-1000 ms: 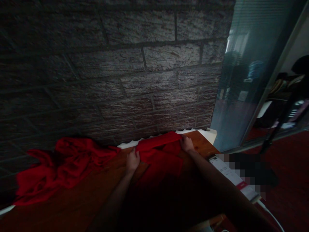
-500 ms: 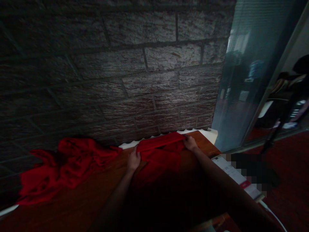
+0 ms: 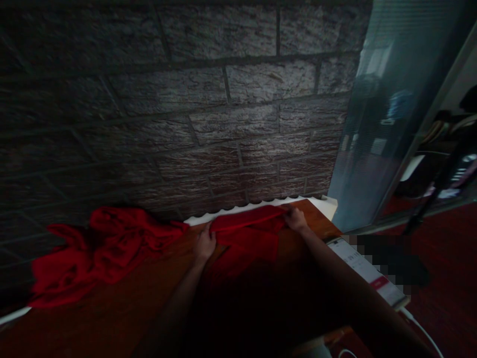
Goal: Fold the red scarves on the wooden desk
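Note:
A red cloth [image 3: 246,233], which looks like a garment, lies on the brown wooden table [image 3: 164,283] with its far part folded over into a band. My left hand [image 3: 204,242] is closed on the left end of that band. At the opposite end, my right hand [image 3: 295,219] pinches the cloth's right corner. The near part of the cloth sinks into deep shadow, so its lower edge is hard to make out. To the left, a crumpled heap of red cloth [image 3: 115,246] rests apart from my hands.
A dark stone-block wall [image 3: 253,124] rises right behind the table. A white scalloped edge [image 3: 231,213] runs along the table's back. By my right forearm lies a phone-like device with a lit screen [image 3: 363,271] and a white cable [image 3: 421,328]. Further right stands a glass panel [image 3: 367,134].
Both hands keep their hold on the ends of the band, which has sunk slightly lower and flatter in the middle. The camera view has shifted a little.

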A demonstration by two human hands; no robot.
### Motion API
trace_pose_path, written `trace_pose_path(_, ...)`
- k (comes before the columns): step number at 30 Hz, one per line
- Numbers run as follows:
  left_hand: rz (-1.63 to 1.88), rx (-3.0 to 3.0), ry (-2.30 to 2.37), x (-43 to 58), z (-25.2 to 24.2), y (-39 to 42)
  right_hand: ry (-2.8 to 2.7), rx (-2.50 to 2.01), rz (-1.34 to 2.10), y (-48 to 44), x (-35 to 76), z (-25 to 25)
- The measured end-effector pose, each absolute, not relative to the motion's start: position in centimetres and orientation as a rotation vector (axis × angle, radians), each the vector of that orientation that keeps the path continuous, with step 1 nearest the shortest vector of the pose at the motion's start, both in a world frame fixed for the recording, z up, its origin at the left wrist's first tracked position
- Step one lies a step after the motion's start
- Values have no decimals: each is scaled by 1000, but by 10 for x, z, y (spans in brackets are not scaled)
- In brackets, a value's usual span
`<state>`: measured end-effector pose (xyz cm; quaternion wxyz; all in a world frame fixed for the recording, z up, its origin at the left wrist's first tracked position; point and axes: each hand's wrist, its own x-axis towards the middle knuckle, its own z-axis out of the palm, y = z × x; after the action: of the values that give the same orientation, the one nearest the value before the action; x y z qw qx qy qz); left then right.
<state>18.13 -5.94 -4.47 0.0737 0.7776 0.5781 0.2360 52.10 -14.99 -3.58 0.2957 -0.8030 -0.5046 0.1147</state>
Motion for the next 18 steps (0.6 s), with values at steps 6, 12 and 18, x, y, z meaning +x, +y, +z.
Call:
trace_pose_path(6, 378, 2490, 1940, 183, -38, -71, -1366, -2304, 242, -152, 520, -40)
trace_pose_path(12, 352, 2427, 1844, 178, -27, -72, -1356, -2226, 473, -160, 530, -30)
trace_pose_path(18, 389, 2442, 1497, 183, 1, -117, -1505, -2207, 304, -195, 498, 5)
